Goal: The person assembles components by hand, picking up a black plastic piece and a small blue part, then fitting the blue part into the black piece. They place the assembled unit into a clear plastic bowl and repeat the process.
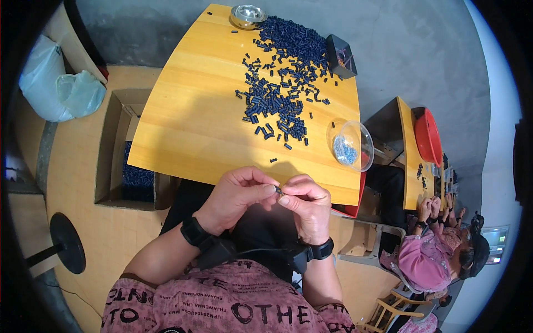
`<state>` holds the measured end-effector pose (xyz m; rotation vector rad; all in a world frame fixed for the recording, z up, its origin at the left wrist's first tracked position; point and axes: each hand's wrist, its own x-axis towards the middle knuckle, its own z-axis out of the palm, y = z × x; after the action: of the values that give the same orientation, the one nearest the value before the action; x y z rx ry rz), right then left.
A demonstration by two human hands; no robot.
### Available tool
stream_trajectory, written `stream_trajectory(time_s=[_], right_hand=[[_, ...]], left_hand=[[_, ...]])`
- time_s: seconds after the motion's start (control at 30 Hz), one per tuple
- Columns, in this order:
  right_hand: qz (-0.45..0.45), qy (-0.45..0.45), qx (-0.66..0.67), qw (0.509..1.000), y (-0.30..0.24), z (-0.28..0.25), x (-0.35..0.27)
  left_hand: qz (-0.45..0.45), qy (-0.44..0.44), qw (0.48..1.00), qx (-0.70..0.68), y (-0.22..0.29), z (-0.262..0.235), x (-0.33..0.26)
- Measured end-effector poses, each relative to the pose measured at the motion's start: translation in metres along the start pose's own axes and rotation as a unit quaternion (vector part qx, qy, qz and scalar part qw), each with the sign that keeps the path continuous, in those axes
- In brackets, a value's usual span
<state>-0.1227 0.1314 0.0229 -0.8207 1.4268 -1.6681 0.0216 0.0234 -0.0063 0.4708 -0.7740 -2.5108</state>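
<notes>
Both hands meet just below the near edge of the surface (189, 133). The left hand (236, 197) and right hand (308, 208) are pressed fingertip to fingertip, pinching one small dark part (280, 192) between thumbs and forefingers. Only a sliver of the part shows; its exact shape cannot be told.

Handling, as judged from the view:
- The part appears light and rigid, like the short dark tubes in the pile (283, 77).
- It is small enough to slip from the grip, so a fingertip pinch at each end suits it better than a full grasp.
- It does not look fragile, but a dropped piece would fall to the lap or floor.

Layout relative to the hands:
- The pile lies ahead of the hands, spread toward the far edge of the surface, with stray pieces nearer.
- A clear bowl (351, 145) holding small pale blue items sits ahead and to the right, near the right edge.
- A metal dish (247, 15) stands at the far edge, beyond the pile.
- A dark box (340, 55) stands far right of the pile.
- A carton (125, 150) holding dark pieces stands on the floor to the left.
- Another person (438, 250) works at the right.
</notes>
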Motion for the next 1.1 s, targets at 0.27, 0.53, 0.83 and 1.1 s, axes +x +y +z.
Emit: stream_trajectory(time_s=[0.27, 0.53, 0.83, 1.1], right_hand=[[0.095, -0.086, 0.143, 0.981, 0.002, -0.004, 0.001], [0.07, -0.085, 0.055, 0.992, -0.002, -0.002, 0.001], [0.093, -0.037, -0.006, 0.995, 0.012, 0.002, 0.023], [-0.239, 0.04, -0.481, 0.843, 0.033, 0.015, 0.05]], left_hand=[[-0.033, -0.042, 0.995, 0.087, 0.012, -0.001, -0.001], [-0.012, -0.019, 0.996, 0.088, 0.014, 0.001, -0.004], [0.021, 0.043, 0.994, 0.1, 0.003, -0.013, 0.004], [0.034, 0.113, 0.989, 0.086, 0.017, -0.018, 0.004]])
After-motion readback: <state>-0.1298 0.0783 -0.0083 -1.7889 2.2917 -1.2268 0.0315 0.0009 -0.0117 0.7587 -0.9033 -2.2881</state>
